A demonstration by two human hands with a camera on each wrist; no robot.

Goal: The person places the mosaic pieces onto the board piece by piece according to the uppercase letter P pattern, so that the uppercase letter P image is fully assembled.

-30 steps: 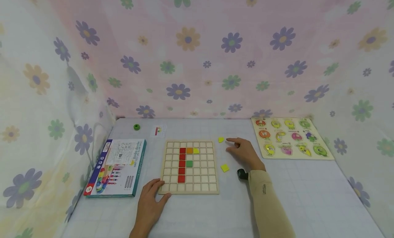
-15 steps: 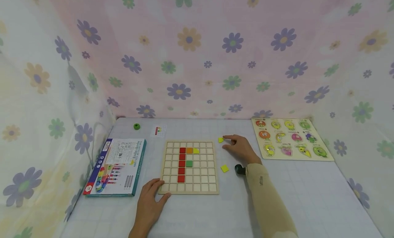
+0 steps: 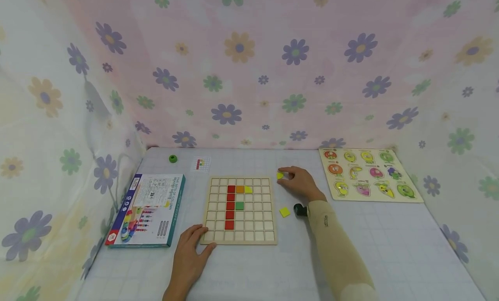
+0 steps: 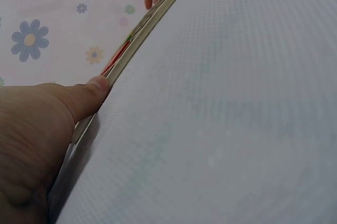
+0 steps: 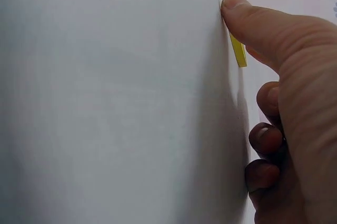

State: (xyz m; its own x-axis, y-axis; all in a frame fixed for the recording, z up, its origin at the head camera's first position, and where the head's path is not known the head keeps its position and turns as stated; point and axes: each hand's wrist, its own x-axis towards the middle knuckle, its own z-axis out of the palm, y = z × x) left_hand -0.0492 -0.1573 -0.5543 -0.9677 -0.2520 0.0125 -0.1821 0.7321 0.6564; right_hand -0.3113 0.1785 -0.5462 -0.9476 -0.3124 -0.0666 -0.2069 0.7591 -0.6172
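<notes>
A square wooden grid board (image 3: 249, 240) lies flat, with red tiles (image 3: 230, 205) in a column, an orange tile (image 3: 240, 189), a green tile (image 3: 239, 205) and a yellow piece (image 3: 248, 189) in its cells. My left hand (image 3: 189, 255) holds its near left corner, thumb at the front edge, fingers along the left side. Beyond the board's right side, my right hand (image 3: 299, 182) has thumb and forefinger around a small yellow tile (image 3: 280, 175), which the right wrist view shows partly behind the thumb. Another yellow tile (image 3: 284, 211) lies nearer, beside the board.
A boxed toy set (image 3: 152, 214) lies on the left. At the back are a green bead (image 3: 173, 159) and a small pattern card (image 3: 200, 164). A fruit puzzle board (image 3: 368, 197) is at the back right. Flowered cloth walls (image 3: 253, 89) enclose the table.
My right hand has moved left to the far yellow tile, and its thumb and forefinger have come around it. The left hand stays at the board's corner.
</notes>
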